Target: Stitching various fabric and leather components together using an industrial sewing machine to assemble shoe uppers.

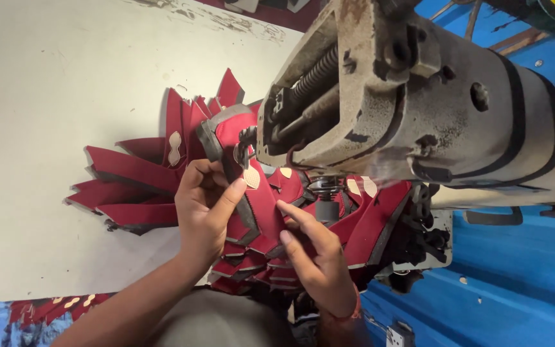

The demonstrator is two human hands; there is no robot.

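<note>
Pale table (pixel 52 96) carries a fan of red pieces (pixel 130 186) beside a worn sewing machine (pixel 419 103). Left hand (pixel 203 205) pinches the red piece (pixel 258 199) under the needle; right hand (pixel 316 257) presses it flat, fingers extended. Fingertips should stay clear of the needle (very close).

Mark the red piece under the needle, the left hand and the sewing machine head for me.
red piece (pixel 261 215), head view, its flat middle
left hand (pixel 203 209), head view, back of hand
sewing machine head (pixel 380 96), head view, worn metal side
</note>
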